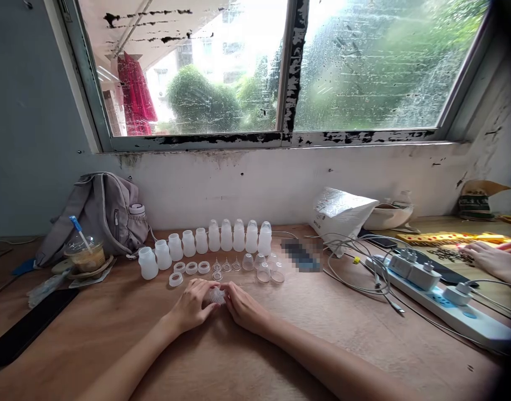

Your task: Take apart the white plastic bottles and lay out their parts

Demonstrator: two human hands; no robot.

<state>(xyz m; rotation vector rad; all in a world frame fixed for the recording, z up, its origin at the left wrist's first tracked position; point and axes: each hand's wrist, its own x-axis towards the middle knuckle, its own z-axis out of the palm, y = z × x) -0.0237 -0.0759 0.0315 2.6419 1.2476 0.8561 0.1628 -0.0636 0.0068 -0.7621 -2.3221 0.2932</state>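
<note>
Both hands meet at the middle of the wooden table around a small stack of clear, ridged pieces point(216, 296). My left hand point(192, 303) curves round its left side, thumb and fingers on it. From the right, my right hand point(242, 305) touches it with bent, closed fingers. Behind them stands a row of frosted bottles; those on the left are open-topped point(148, 264), those on the right wear clear domed caps point(239, 235). In front of the row lie white rings point(176, 279), clear pointed nipple-like parts point(226, 265) and clear caps point(247, 262).
At the left are a grey backpack point(109, 214), an iced drink cup point(85, 255) and a black slab point(32, 328). Tangled cables point(355, 245), a white power strip point(456, 303) and a silvery bag point(343, 214) occupy the right. Another person's hand point(491, 260) rests at the far right.
</note>
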